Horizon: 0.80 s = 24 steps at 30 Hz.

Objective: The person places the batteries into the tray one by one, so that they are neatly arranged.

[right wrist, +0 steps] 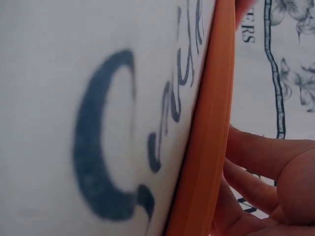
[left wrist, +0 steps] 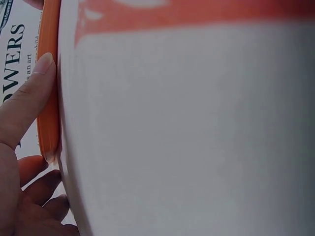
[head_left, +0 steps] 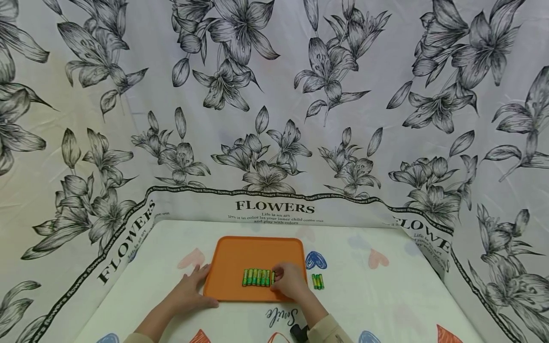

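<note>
An orange tray (head_left: 240, 252) lies on the table. Several green-and-yellow batteries (head_left: 256, 277) stand side by side in a row on it, near its front edge. At the right end of that row, my right hand (head_left: 290, 281) pinches another battery (head_left: 273, 278), mostly covered by the fingers. In the right wrist view, this hand's thumb and fingers show behind the tray's rim (right wrist: 206, 128); the battery is hidden there. My left hand (head_left: 188, 290) holds the tray's front left corner, its thumb (left wrist: 37, 86) along the front rim and its other fingers at the left side.
More green batteries (head_left: 318, 281) lie together on the table just right of the tray. A white cloth (head_left: 386, 295) with hearts and lettering covers the table. Flower-print curtains (head_left: 274, 157) surround it at the back and sides. A small black object (head_left: 299, 332) is beside the right wrist.
</note>
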Each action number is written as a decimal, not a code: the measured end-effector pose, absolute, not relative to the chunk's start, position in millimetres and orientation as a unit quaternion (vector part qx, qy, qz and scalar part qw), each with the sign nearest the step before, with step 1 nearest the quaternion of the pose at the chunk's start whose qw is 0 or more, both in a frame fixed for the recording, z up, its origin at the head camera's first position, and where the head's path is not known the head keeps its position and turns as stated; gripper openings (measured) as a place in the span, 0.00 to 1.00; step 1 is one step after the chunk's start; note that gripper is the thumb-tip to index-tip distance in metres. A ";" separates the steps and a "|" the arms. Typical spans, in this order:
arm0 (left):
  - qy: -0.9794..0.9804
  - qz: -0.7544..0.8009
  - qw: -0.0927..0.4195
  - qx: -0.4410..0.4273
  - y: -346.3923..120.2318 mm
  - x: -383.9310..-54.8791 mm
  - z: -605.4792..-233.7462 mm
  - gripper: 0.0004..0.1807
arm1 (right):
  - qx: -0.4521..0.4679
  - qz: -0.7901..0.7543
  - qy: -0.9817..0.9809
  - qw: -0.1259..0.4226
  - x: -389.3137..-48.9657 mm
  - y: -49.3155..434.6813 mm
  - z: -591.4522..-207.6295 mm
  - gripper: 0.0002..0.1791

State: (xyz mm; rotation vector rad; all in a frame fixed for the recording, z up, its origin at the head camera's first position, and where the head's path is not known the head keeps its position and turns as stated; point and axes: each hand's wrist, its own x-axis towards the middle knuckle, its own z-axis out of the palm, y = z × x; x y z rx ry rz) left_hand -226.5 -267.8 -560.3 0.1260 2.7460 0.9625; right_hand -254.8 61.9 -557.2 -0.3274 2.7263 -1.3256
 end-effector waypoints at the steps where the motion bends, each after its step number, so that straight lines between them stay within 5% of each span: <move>1: 0.937 0.328 0.114 0.043 -267.7 -226.7 -560.6 0.68 | -0.106 -0.431 0.895 0.045 -255.2 61.0 -556.9 0.25; 24: 0.937 0.329 0.103 0.052 -268.0 -226.4 -560.9 0.68 | -0.072 -0.458 0.884 0.057 -248.7 91.7 -539.5 0.27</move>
